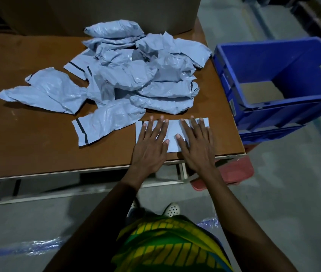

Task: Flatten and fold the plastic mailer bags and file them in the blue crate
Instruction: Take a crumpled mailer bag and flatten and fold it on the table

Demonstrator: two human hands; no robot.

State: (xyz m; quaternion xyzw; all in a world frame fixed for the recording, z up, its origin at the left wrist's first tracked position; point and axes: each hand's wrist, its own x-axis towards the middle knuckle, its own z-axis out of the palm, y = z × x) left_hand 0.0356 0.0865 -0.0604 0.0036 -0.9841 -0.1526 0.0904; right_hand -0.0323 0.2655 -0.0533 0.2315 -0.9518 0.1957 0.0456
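while left hand (151, 143) and right hand (195, 143) press flat, mailer (172, 130) underneath

Pile of mailer bags (136, 75): thin grey-blue plastic film, heavily creased, faint sheen on the ridges. The folded mailer (172, 132): same film, pressed smooth. Top of desk (28, 144): brown board, matt, lightly scuffed. Walls of blue crate (273, 112): rigid moulded plastic, dull gloss.

brown table (38, 146), big cardboard box (96, 14) behind, grey concrete floor (293, 193), dim light
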